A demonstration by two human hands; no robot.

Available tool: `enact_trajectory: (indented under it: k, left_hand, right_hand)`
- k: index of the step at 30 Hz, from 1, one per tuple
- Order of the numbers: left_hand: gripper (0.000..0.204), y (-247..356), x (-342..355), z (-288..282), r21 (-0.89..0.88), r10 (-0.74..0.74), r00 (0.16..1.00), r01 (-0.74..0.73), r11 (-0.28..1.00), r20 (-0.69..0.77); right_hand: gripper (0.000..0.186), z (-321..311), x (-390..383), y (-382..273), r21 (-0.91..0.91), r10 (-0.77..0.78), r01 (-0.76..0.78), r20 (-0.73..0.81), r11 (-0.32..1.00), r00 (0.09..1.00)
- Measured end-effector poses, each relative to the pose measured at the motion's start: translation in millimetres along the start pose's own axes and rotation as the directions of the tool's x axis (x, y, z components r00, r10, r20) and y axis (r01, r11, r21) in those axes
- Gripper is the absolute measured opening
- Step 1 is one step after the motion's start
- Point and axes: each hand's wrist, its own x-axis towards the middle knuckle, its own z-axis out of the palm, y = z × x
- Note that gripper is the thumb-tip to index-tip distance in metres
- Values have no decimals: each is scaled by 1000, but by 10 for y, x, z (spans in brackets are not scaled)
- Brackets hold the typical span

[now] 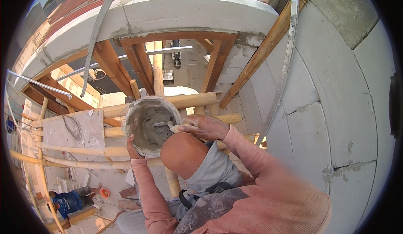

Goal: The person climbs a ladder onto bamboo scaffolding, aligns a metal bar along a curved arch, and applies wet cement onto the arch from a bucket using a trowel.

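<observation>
A mortar-smeared bucket (pixel 130 118) stands tilted in front of me, by the bamboo poles and my bent bare knee. Wet grey mortar (pixel 155 135) covers its inside. My left hand (pixel 133 147) is closed on the bucket's left side near the rim; some of its fingers are hidden behind the wall. In my right hand (pixel 206 128) is a small trowel (pixel 175 128), gripped by its pale handle. The trowel's blade reaches over the rim into the mortar.
Bamboo poles (pixel 84 151) cross ahead, carrying a board (pixel 63 131) with coiled wire. Timber frames (pixel 140 66) sit under a white block beam (pixel 189 13). A block wall (pixel 336 116) with a leaning metal strip (pixel 282 83) rises right. Another person (pixel 71 202) is below left.
</observation>
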Motion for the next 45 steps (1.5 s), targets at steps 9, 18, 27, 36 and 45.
enact_trajectory:
  k: [9, 18, 27, 36, 45]
  left_hand:
    - [39, -76, 64, -183, 65, 20, 997, -16, 998, -69]
    - [36, -89, 113, -277, 76, 35, 997, -29, 997, -72]
    - [33, -11, 215, 6, 165, 37, 989, -14, 986, -142]
    - [39, 3, 376, -64, 251, 33, 997, -16, 968, -64]
    - [37, -62, 666, -514, 405, 166, 981, -111, 908, -101]
  right_hand:
    - [54, -2013, 133, 636, -469, -281, -287, -813, 835, 510]
    - [76, -3690, 154, 1190, -519, -34, -667, -802, 534, 597]
    - [81, -3584, 194, 1145, -480, -7, -690, -823, 542, 568]
    - [79, -3498, 184, 1107, -475, 0, -727, -837, 496, 547]
    - [79, -3539, 219, 1089, -486, -13, -699, -825, 524, 564]
